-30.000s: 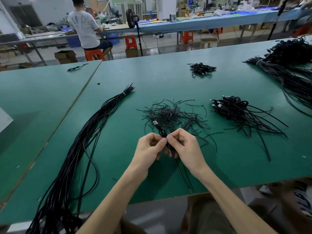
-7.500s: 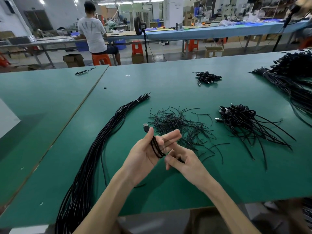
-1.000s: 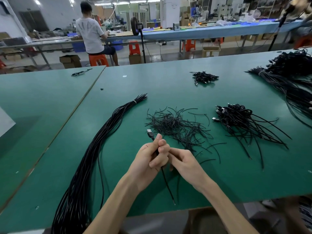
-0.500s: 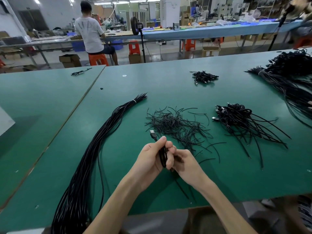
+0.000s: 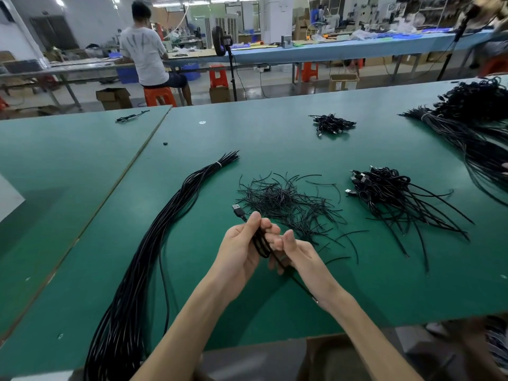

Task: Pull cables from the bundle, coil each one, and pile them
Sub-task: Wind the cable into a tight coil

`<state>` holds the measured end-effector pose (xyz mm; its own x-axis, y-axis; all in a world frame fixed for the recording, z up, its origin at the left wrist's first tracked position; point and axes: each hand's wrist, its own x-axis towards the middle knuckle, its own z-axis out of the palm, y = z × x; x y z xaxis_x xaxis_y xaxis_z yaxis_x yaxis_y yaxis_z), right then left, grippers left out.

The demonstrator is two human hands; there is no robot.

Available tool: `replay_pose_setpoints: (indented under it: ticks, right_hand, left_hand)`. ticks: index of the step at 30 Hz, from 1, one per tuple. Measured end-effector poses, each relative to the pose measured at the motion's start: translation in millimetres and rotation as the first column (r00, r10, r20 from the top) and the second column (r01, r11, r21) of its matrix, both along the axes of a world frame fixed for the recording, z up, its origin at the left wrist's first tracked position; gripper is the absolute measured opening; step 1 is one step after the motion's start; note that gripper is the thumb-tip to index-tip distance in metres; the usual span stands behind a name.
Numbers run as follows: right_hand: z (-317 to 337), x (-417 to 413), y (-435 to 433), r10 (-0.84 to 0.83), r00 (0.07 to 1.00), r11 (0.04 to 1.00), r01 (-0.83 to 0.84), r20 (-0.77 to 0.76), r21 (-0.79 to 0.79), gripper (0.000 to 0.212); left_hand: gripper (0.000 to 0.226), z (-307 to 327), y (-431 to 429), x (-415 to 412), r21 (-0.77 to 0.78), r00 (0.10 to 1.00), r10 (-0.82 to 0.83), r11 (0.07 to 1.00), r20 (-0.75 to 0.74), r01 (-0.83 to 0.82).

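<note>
Cable (image 5: 259, 244): thin, black, round-section, smooth rubbery jacket, gathered into several narrow elongated loops. A rectangular USB plug (image 5: 236, 209) with a metal shell projects from the far-left end of the loops, just past the thumb tip.

Position: the loops lie in the left hand (image 5: 240, 253), held above the near middle of the desk (image 5: 275, 144), which has a matt green surface. The left fingers (image 5: 270, 230) are curled round the loops, with the thumb pressed along the top. The free tail runs from the loops toward the near right, under the right hand (image 5: 301, 258), and its bare tip shows by the right wrist.

Hand pose: both forearms enter from the near edge and converge. The left palm faces right. The right hand sits just beside it, thumb raised, fingers curled narrow round the tail.

Surroundings: the bundle (image 5: 170, 224), long glossy black cables banded near its far tip, lies to the left. A loose scatter of short wire strands (image 5: 286, 202) lies just beyond the hands. The pile (image 5: 384, 193) of coiled cables lies to the right, well apart.
</note>
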<state>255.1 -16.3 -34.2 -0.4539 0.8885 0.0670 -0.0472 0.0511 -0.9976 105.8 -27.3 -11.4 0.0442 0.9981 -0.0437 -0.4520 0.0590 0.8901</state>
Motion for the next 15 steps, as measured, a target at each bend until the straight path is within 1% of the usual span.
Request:
replay_pose_setpoints:
  ticks: [4, 6, 7, 9, 13, 15]
  right_hand:
    - [-0.9, 1.7, 0.2, -0.014, 1.000, 1.000, 0.015, -0.021, 0.009, 0.086]
    - [-2.8, 2.4, 1.4, -0.003, 1.000, 1.000, 0.003, -0.008, 0.014, 0.094]
    - [-3.0, 2.2, 1.5, -0.001, 1.000, 1.000, 0.001, -0.003, 0.020, 0.095]
    - [-3.6, 1.5, 2.1, 0.004, 1.000, 0.999, -0.004, 0.010, 0.034, 0.087]
    - [-7.8, -0.4, 3.4, 0.012, 1.000, 0.998, -0.013, 0.029, 0.058, 0.054]
    - [-8.9, -0.7, 2.8, -0.001, 0.999, 0.997, -0.001, 0.034, 0.071, 0.045]
  left_hand:
    - [0.039, -0.1, 4.0, -1.1, -0.023, 1.000, -0.007, 1.000, 0.003, 0.007]
    - [0.039, 0.2, 6.0, -6.3, -0.046, 0.999, -0.042, 0.998, 0.010, 0.043]
    - [0.039, 0.7, 6.7, -9.6, -0.059, 0.998, -0.066, 0.996, 0.011, 0.066]
    - [0.036, 1.2, 8.3, -14.5, -0.085, 0.995, -0.102, 0.991, 0.011, 0.102]
    - [0.038, 0.3, 8.9, -16.5, -0.108, 0.994, -0.112, 0.988, 0.019, 0.114]
    - [0.039, -1.1, 6.8, -16.6, -0.103, 0.993, -0.119, 0.987, 0.012, 0.120]
